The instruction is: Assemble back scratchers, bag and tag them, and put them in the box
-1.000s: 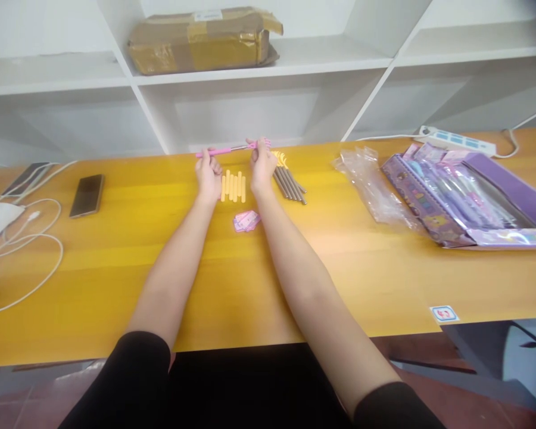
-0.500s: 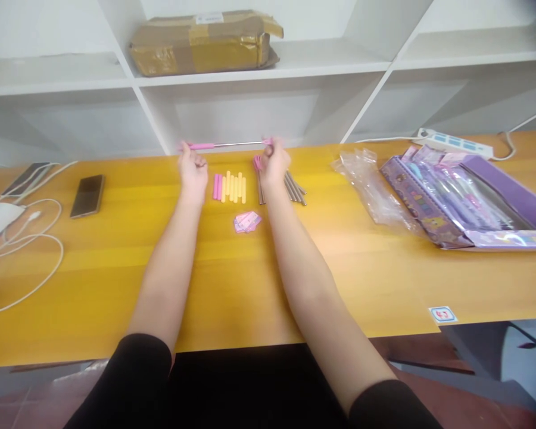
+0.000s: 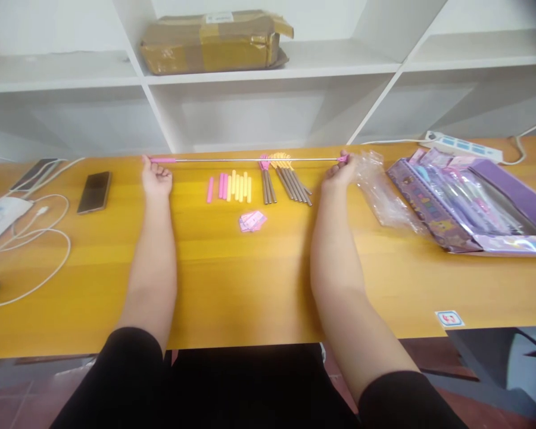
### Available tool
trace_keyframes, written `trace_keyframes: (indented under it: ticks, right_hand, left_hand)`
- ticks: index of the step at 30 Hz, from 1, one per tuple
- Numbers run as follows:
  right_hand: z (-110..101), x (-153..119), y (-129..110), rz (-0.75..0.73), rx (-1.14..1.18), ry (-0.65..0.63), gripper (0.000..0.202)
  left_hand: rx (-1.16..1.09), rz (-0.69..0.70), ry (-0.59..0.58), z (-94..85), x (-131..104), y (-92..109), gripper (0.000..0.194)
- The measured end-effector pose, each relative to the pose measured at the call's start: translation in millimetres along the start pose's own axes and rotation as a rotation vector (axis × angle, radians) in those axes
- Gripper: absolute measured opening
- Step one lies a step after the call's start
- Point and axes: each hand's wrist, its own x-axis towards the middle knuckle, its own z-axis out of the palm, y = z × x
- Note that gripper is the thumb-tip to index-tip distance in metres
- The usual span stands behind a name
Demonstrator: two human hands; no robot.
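Observation:
A telescopic back scratcher (image 3: 232, 160) with a pink grip and a thin metal rod is drawn out long between my hands. My left hand (image 3: 156, 178) is closed on the pink grip end, and my right hand (image 3: 339, 173) holds the pink head at the other end. Below the rod lie several metal rods with yellow heads (image 3: 291, 179) and a few with pink heads (image 3: 268, 182). Several yellow grips (image 3: 239, 186) are lined up beside pink grips (image 3: 223, 186); one pink grip (image 3: 210, 189) lies apart on their left. Small pink printed cards (image 3: 252, 221) are piled nearer to me.
To the right are clear plastic bags (image 3: 379, 193), a purple open box (image 3: 438, 205) of packed items and a power strip (image 3: 462, 147). A phone (image 3: 94, 192) and white cables (image 3: 67, 238) lie left. Shelving with a taped carton (image 3: 214, 44) stands behind the table (image 3: 245, 286).
My hands have moved apart, left hand leftward and right hand rightward, and the rod between them is much longer. A separate pink grip and the yellow heads now show.

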Motion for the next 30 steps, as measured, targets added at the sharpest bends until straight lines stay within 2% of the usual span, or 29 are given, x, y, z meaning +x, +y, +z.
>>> trace_keyframes:
  ticks: [3, 6, 14, 22, 30]
  right_hand:
    - [6, -3, -3, 0.087, 0.078, 0.073, 0.025]
    - [8, -7, -6, 0.101, 0.157, 0.095, 0.024]
    - [17, -17, 1, 0.126, 0.234, 0.076, 0.023]
    - [16, -8, 5, 0.124, 0.203, 0.067, 0.028]
    - [15, -10, 6, 0.097, 0.112, 0.064, 0.038]
  left_hand:
    - [-0.036, -0.039, 0.027, 5.3, -1, -11, 0.032]
    - [-0.054, -0.058, 0.027, 8.1, -3, -17, 0.035]
    - [0.001, -0.069, 0.019, 11.9, -1, -30, 0.036]
    - [0.044, 0.016, 0.044, 10.0, 5, -37, 0.048]
    - [0.118, 0.036, -0.019, 7.5, 7, -37, 0.046]
